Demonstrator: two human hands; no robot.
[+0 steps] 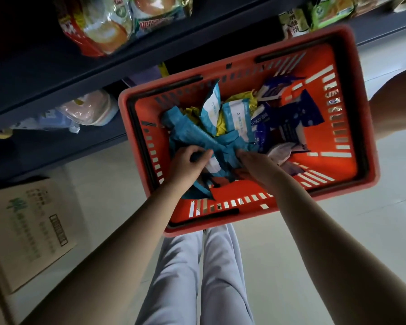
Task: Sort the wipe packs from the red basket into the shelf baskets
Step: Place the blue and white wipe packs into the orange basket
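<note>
The red basket (366, 127) sits on the floor below me, tilted in the view. Inside lie several wipe packs: teal packs (197, 137) at the near left, white and light-blue packs (237, 118) in the middle, dark blue packs (298, 113) at the right, and yellow ones (220, 124) partly buried. Both my hands are down in the basket. My left hand (189, 164) has its fingers curled round the teal packs. My right hand (256, 164) rests on the pile beside them, its fingertips hidden among the teal packs.
A dark shelf unit (63, 73) runs along the left and top, with snack bags (108, 22) above and pale packs (89, 109) on a lower shelf. A cardboard box (26, 231) stands on the floor at the left. My legs (197, 277) are below the basket.
</note>
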